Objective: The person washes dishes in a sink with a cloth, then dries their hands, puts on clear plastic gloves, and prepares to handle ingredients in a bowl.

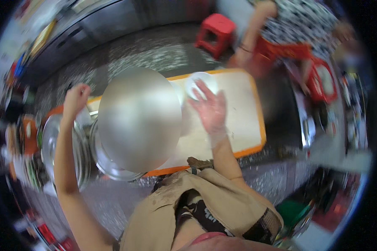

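My right hand (212, 111) seems to wear a clear thin glove. Its fingers are spread over a white round dish (201, 78), and contact is unclear. That dish rests near the far edge of a white low table (238, 109) with an orange rim. To the left, my left hand (77, 97) is raised with curled fingers; blur hides whether anything is in it. A large smooth grey oval blur (139, 122) covers the table's left part. Below its edge shows the rim of a round metal pan (121, 175). Large round metal pans (48, 147) sit under my left forearm.
Beyond the table's far right corner, a person in a patterned garment (301, 22) reaches down near a red container (264, 56). A red plastic stool (216, 29) stands on the floor behind the table. Another red basin (325, 80) is farther right. Metal cabinets (113, 22) line the back.
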`<action>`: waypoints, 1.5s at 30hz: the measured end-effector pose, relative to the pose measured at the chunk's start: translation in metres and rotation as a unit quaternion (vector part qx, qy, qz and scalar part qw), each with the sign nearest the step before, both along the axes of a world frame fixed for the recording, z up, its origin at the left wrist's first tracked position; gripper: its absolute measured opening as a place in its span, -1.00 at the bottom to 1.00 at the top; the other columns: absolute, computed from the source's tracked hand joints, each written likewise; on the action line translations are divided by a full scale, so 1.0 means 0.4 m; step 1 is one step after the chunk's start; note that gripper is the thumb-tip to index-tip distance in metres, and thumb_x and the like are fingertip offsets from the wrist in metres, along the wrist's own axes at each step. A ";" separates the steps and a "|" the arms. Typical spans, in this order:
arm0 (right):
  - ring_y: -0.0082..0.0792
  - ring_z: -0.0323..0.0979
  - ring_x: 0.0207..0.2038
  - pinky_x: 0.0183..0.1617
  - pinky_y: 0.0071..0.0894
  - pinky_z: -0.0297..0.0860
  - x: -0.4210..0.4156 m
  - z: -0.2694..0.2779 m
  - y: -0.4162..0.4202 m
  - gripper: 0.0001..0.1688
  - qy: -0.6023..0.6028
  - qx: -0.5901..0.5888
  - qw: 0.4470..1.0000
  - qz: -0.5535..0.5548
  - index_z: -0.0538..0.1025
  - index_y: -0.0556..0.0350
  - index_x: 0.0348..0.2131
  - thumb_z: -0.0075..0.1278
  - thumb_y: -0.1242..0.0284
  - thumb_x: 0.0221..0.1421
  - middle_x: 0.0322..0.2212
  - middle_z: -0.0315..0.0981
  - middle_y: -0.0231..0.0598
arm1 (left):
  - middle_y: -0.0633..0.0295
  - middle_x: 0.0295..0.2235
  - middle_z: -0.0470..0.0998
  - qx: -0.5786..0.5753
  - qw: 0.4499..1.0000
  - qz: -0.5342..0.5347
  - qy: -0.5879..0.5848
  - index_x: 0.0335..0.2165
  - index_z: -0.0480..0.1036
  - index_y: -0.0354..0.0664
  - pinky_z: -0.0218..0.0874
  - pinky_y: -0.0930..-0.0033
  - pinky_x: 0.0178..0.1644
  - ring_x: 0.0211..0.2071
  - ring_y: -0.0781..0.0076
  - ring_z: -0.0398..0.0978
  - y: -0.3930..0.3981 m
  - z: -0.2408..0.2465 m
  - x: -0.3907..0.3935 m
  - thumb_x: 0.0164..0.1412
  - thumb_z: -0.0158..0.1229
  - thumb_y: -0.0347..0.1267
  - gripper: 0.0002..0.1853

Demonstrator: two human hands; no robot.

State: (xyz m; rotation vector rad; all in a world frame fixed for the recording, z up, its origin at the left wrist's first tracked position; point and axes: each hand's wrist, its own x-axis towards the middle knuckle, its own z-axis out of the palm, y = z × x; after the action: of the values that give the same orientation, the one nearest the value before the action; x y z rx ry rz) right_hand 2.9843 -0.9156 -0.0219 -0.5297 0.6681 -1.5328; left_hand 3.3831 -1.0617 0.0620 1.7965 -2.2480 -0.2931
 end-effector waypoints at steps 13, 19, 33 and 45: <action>-0.13 0.42 -0.21 -0.10 -0.31 0.34 -0.061 0.165 0.477 -0.67 0.603 0.076 0.660 -0.441 0.50 0.21 -0.31 0.12 0.35 -0.06 -0.30 0.47 -0.06 | 0.07 -0.62 0.50 0.037 0.832 -0.540 0.119 -0.48 0.43 -0.19 0.27 0.19 -0.54 -0.57 0.11 0.49 0.720 0.074 -0.738 0.06 0.12 -0.10 -0.66; -0.32 0.46 -0.26 -0.14 -0.43 0.33 -0.173 0.125 0.729 -0.60 0.494 0.222 0.709 -0.452 0.50 0.23 -0.28 0.06 0.24 0.01 -0.33 0.49 -0.13 | 0.17 -0.45 0.43 0.008 0.747 -0.636 0.192 -0.25 0.26 -0.09 0.29 0.23 -0.53 -0.51 0.22 0.48 0.921 0.068 -0.852 -0.09 0.26 -0.21 -0.55; -0.20 0.13 0.07 0.12 -0.33 0.11 -0.646 -0.025 1.194 -0.53 0.672 0.079 0.619 -0.399 0.33 0.14 -0.03 -0.13 0.23 0.15 -0.04 0.22 -0.05 | 0.23 -0.46 0.36 -0.148 0.588 -0.761 0.228 -0.46 0.41 -0.22 0.30 0.39 -0.55 -0.54 0.36 0.45 1.360 -0.066 -1.423 -0.21 0.10 -0.45 -0.80; -0.56 0.41 -0.33 -0.16 -0.52 0.30 -1.102 -0.080 1.151 -0.62 0.247 0.189 0.842 -0.440 0.52 0.16 -0.31 -0.13 0.21 0.17 -0.41 0.49 -0.34 | 0.28 -0.26 0.44 0.416 0.591 -0.425 0.546 -0.20 0.39 -0.14 0.28 0.39 -0.19 -0.27 0.46 0.41 1.086 -0.139 -1.834 0.24 -0.10 -0.09 -0.63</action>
State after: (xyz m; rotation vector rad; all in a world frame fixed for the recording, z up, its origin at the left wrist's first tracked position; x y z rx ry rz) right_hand 2.5434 -0.4554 -0.0538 -0.3108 1.7591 -2.0384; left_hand 2.6495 -0.6273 0.0066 0.0932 -1.7036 -2.1551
